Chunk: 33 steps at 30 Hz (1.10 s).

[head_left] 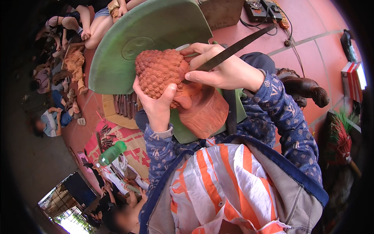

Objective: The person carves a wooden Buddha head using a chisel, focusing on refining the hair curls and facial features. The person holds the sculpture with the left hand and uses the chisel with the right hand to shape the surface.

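Observation:
A reddish-brown carved wooden head (pixel 160 72) with rows of curled hair lies tilted in front of me, its thick round base (pixel 206 113) toward my lap. My left hand (pixel 156 106) is wrapped round its curled side, thumb pressed near the ear. With my right hand (pixel 226 68) I grip a long, flat, dark file (pixel 243 45) between thumb and fingers. One end of the file meets the wood beside the curls; the other points up and right. The face is mostly hidden under my right hand. Behind the head stands a green plastic chair (pixel 175 23).
Left of the chair, a cardboard box (pixel 111 111) holds several chisels. A green bottle (pixel 112 153) and more tools lie nearby. At right are a dark wooden carving (pixel 302 87), cables and an electrical box (pixel 259 11). Several people sit at left, one beside a carved figure (pixel 76 64).

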Tool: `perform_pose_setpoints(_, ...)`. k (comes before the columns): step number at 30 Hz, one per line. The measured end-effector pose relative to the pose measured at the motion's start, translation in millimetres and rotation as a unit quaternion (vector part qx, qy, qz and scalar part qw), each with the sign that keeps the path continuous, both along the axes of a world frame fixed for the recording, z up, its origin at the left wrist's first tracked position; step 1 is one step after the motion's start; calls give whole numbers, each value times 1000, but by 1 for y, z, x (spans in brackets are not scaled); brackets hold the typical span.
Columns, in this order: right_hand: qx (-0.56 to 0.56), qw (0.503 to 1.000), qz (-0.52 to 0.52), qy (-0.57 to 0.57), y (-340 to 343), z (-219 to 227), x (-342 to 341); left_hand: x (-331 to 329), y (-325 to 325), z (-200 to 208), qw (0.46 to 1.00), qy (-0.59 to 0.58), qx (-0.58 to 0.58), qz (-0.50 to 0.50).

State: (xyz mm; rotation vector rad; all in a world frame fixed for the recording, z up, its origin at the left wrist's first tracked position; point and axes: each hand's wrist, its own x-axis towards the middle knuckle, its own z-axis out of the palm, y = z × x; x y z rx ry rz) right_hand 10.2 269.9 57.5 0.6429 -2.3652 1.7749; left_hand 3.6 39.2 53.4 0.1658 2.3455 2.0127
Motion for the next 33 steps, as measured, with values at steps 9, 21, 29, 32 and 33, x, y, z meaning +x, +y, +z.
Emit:
perform_pose_setpoints(9, -25, 999, 9, -30, 4, -4, -3, 0, 0, -7, 1000, 4, 4, 3)
perform_pose_setpoints(21, -104, 990, -11, -97, 4, -3, -8, -4, 2, -2, 1000, 20, -10, -3)
perform_pose_setpoints(29, -8, 999, 1, -42, 4, 2, -11, -2, 2, -5, 999, 35, -26, 5)
perform_pose_setpoints(32, -95, 990, -23, -100, 6, -14, -20, -3, 2, -5, 1000, 27, -13, 5)
perform_pose_setpoints(33, -93, 991, -28, -88, 7, -17, -20, -3, 3, -4, 1000, 24, -3, 3)
